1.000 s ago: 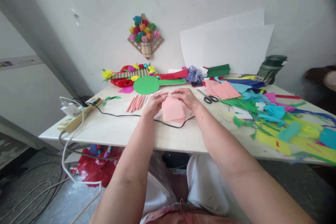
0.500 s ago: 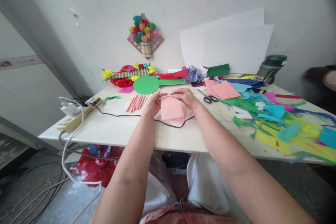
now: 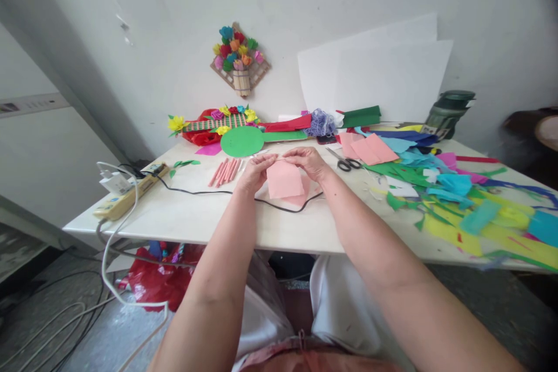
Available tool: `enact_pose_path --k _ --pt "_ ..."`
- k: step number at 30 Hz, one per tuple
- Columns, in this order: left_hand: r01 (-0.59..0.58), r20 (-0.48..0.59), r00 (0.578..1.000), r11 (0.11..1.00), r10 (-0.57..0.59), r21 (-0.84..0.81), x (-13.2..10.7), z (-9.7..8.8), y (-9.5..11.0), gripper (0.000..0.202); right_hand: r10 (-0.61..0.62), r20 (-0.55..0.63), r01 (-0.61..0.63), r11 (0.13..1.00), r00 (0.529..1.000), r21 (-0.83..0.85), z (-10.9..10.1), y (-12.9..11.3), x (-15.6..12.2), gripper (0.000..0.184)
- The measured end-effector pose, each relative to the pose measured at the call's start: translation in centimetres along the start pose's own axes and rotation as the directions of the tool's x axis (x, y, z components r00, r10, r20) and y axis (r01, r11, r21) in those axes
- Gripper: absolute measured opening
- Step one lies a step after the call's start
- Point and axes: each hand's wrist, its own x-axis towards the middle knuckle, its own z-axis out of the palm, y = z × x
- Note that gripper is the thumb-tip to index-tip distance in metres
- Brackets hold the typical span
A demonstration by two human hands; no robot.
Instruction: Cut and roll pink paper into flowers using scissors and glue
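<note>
A small square of pink paper [image 3: 284, 181] hangs between my hands above the white table [image 3: 204, 215]. My left hand [image 3: 256, 173] pinches its top edge near the left corner, fingertips almost meeting those of my right hand [image 3: 308, 163]. That right hand is closed on the same edge, further right. More pink paper [image 3: 299, 201] lies beneath on the table, partly covered. Left of my hands rest several thin pink paper rolls [image 3: 224, 173]. Black-handled scissors [image 3: 349, 164] lie just right of my right hand.
A black cord [image 3: 200, 192] crosses the table in front of my hands, from a power strip [image 3: 126, 195]. Colourful paper scraps [image 3: 449, 197] cover the right side. Behind are a green paper disc [image 3: 242, 142], purple yarn [image 3: 321, 123] and a dark bottle [image 3: 449, 113].
My left fingers have shifted right along the paper's top edge, closer to the right fingertips. The right hand and the pink square have stayed nearly in place.
</note>
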Motion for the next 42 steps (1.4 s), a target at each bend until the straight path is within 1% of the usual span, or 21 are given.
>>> enact_pose_path --k 7,14,21,29,34,38,42 --pt "-0.011 -0.014 1.000 1.000 0.012 0.027 0.22 -0.02 -0.23 0.032 -0.019 0.005 0.020 0.998 1.000 -0.060 0.02 -0.13 -0.13 0.023" --pt "-0.014 0.000 1.000 0.999 0.014 0.034 0.06 0.37 -0.04 0.029 -0.074 -0.067 0.063 0.985 0.995 -0.158 0.00 0.31 0.18 0.024" --pt "-0.015 0.009 1.000 0.999 0.014 0.050 0.19 0.16 -0.14 0.030 -0.090 -0.054 0.075 0.970 0.994 -0.230 0.13 0.06 0.04 0.022" --pt "-0.028 0.032 0.999 0.996 0.025 0.085 0.35 -0.05 -0.21 0.026 -0.094 -0.059 0.080 0.974 0.994 -0.213 0.12 -0.06 0.04 0.019" --pt "-0.028 0.065 0.998 0.996 0.022 0.081 0.26 -0.02 -0.15 0.028 -0.081 -0.063 0.067 0.978 0.995 -0.197 0.02 0.12 0.25 0.021" --pt "-0.022 0.048 0.999 0.996 0.018 0.090 0.21 0.06 -0.13 0.029 -0.095 -0.030 0.085 0.968 0.995 -0.236 -0.03 0.08 0.28 0.020" --pt "-0.023 0.017 1.000 0.995 0.022 0.093 0.09 0.32 0.02 0.031 -0.063 -0.022 0.055 0.957 0.998 -0.283 -0.23 0.10 0.30 0.021"
